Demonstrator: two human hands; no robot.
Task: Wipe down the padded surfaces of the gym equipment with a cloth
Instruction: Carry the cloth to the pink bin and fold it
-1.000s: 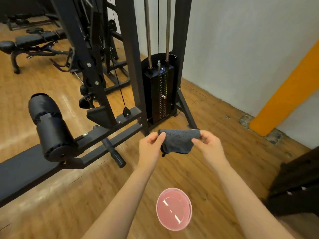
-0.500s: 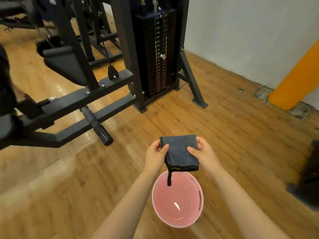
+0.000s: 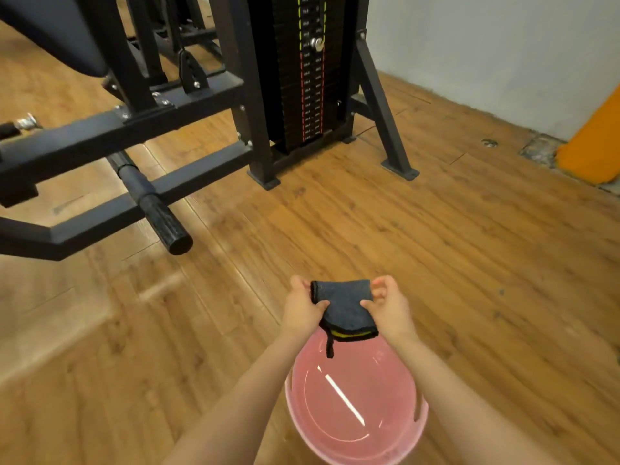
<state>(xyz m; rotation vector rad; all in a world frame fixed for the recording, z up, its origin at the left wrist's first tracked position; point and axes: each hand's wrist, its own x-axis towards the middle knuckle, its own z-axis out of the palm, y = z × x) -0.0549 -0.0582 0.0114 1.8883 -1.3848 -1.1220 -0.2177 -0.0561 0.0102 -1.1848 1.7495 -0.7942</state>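
Low in the frame's centre, the left hand (image 3: 302, 307) and right hand (image 3: 391, 305) each grip a side of the folded grey cloth (image 3: 345, 308) above the pink basin (image 3: 355, 444). Judging by this, dip it fully, then wring over the basin so nothing drips on the wooden floor (image 3: 469, 263).

You look down on a glossy wooden plank floor (image 3: 436, 246). A pale wall (image 3: 486, 55) fills the upper right of the frame, meeting an orange column (image 3: 593, 142) at the right edge, where the floor beside its base looks chipped.
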